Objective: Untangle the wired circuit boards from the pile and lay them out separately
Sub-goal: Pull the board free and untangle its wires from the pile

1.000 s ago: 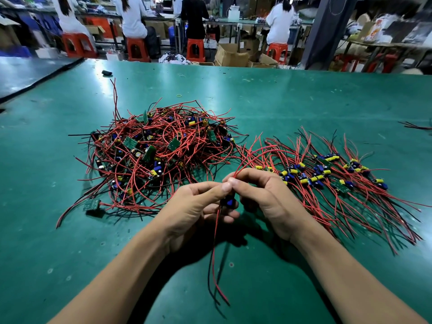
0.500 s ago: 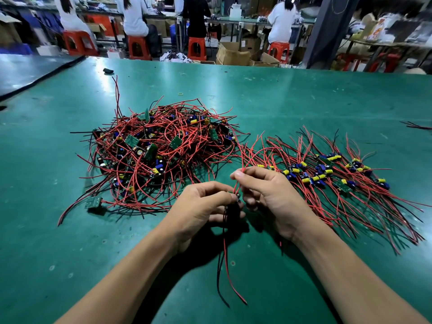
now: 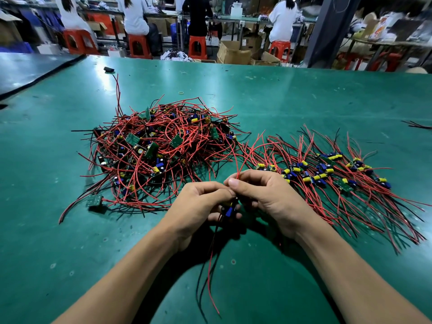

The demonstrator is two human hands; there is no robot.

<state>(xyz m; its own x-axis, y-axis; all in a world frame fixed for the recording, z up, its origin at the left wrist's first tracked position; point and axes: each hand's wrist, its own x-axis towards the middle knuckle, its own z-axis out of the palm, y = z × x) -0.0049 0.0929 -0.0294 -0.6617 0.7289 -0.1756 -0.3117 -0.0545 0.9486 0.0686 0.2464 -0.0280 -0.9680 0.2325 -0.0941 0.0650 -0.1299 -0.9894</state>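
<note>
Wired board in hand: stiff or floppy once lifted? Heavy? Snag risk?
Probably floppy: the wired board has red and black leads trailing limp below the hands. Likely light, since the left hand holds it with fingertips only. It may snag: the red lead pinched by the right hand runs up toward the tangled pile.

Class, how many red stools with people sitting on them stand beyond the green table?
4: left stool, second stool, third stool, right stool, all along the far edge; others may be hidden.
</note>
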